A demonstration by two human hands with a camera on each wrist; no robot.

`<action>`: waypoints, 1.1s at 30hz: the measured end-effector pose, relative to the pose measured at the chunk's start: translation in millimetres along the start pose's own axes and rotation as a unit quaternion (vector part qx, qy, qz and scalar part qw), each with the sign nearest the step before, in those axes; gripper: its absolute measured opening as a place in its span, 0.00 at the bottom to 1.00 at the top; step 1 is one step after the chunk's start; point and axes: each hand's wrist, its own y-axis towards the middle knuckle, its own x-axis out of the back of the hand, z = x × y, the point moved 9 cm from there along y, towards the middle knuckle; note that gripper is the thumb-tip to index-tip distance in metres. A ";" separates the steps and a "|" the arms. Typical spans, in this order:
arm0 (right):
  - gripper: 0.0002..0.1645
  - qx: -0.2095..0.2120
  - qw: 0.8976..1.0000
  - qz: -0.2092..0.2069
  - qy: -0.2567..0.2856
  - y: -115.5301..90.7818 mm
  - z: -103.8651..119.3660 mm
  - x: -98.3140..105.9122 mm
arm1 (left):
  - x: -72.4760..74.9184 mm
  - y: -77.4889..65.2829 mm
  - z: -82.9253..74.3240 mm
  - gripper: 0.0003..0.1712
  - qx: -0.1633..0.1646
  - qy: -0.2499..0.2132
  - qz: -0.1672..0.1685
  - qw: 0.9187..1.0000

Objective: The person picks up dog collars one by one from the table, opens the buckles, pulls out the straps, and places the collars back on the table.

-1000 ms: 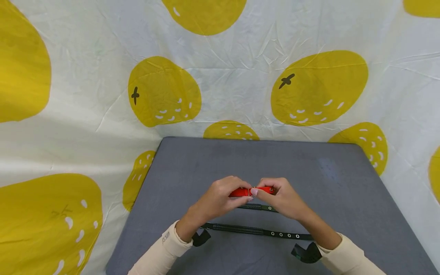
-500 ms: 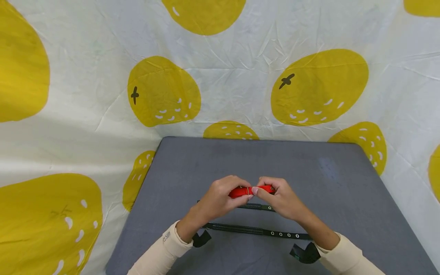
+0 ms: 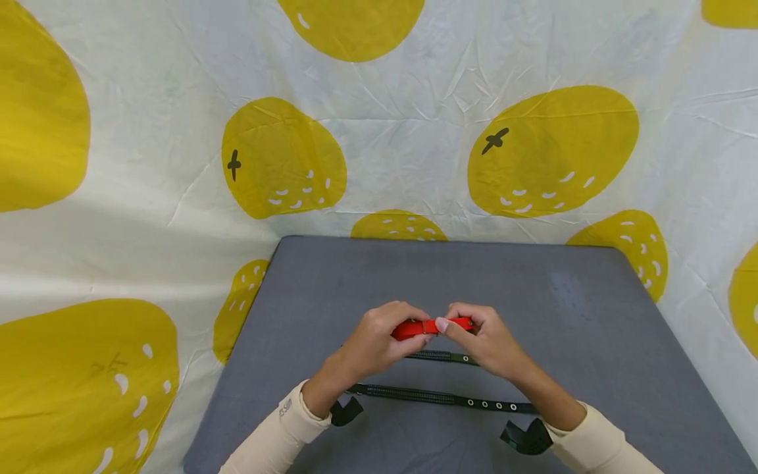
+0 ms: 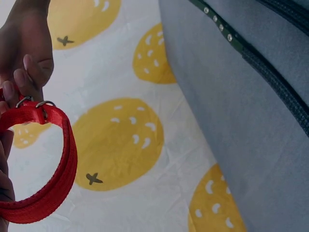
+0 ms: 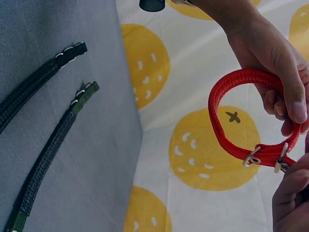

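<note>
A red collar point(image 3: 408, 330) with metal buckle hardware is held in the air over the grey table, bent into a loop. My left hand point(image 3: 381, 339) grips the padded side between thumb and fingers. At the strap end, my right hand point(image 3: 485, 342) pinches the red band, its thumb laid along the front. In the right wrist view the collar point(image 5: 217, 108) shows its round loop, with a D-ring and a buckle point(image 5: 281, 164) close to the right fingers. Part of the strap end is hidden behind those fingers.
Two dark collars lie on the grey table point(image 3: 450, 276) beneath the hands: a nearer one point(image 3: 414, 395) with several metal eyelets, and a farther one point(image 3: 435, 355) partly covered by the hands. A white cloth with yellow fruit prints point(image 3: 403, 164) hangs behind and at the sides.
Both hands stay nearly in place over the table. The red collar has tilted slightly between them, and the right thumb has shifted a little to the right along the band.
</note>
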 end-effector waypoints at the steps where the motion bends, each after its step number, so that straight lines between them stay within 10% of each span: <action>1: 0.11 0.012 1.000 0.002 0.010 -0.4 0.8 -0.1 | 0.0 -0.6 1.1 0.11 0.005 0.000 0.001 1.000; 10: 0.11 0.073 0.996 -0.035 0.024 -3.4 -1.5 9.0 | 0.6 -4.3 7.1 0.12 0.035 0.008 0.005 0.999; 17: 0.07 -0.011 0.987 -0.096 -0.129 -6.0 -14.5 19.3 | 2.7 -6.8 9.7 0.12 0.033 0.027 -0.006 0.999; 23: 0.04 -0.033 0.987 -0.100 -0.119 -7.4 -21.5 17.5 | -0.3 -7.1 10.5 0.12 0.012 0.082 -0.007 0.997; 33: 0.06 0.048 0.984 -0.108 -0.136 -5.3 28.8 4.7 | -8.6 -6.6 8.3 0.05 -0.018 0.163 0.001 0.986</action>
